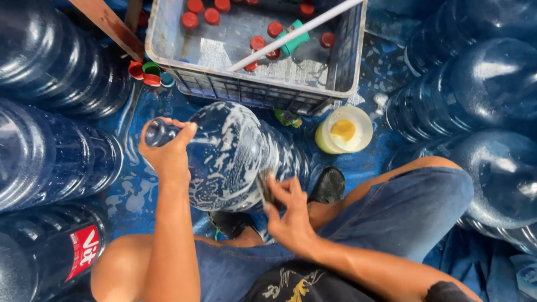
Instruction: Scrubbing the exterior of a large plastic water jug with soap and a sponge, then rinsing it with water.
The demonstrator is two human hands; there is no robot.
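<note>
A large blue water jug (238,154), streaked with white soap foam, lies on its side in front of my knees. My left hand (166,154) grips its neck at the left end. My right hand (290,215) presses a small dark scrubbing pad (264,187) against the jug's lower right side. My legs in blue denim shorts frame the jug, and black shoes show beneath it.
A grey plastic crate (330,78) behind the jug holds several red caps, a teal-handled brush and a white pole. A pale yellow tub (344,130) stands to the right. Many dark blue jugs (50,151) crowd both sides on the wet blue floor.
</note>
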